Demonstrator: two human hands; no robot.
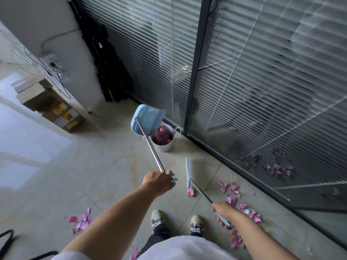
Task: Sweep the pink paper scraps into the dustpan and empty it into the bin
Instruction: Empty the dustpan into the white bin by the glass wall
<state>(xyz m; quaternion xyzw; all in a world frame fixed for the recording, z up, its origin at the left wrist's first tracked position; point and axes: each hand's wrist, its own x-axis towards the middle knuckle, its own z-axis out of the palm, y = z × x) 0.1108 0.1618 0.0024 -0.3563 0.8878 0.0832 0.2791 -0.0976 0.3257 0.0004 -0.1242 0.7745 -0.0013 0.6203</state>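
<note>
My left hand [159, 182] grips the metal handle of the light-blue dustpan [146, 118], which is raised and tipped over the white bin [166, 145]. Pink scraps fill the bin. My right hand [222, 212] holds the blue grip of the broom, whose thin blue head [187, 173] rests on the floor beside one pink scrap [190, 192]. More pink paper scraps lie on the tiles at the lower left [80, 221] and along the right [236, 199].
A glass partition with blinds [262, 81] runs along the right, close behind the bin. Cardboard boxes [54, 109] and a power strip with cables stand at the left wall. Black folded stands lean in the corner. My shoes [176, 220] are below.
</note>
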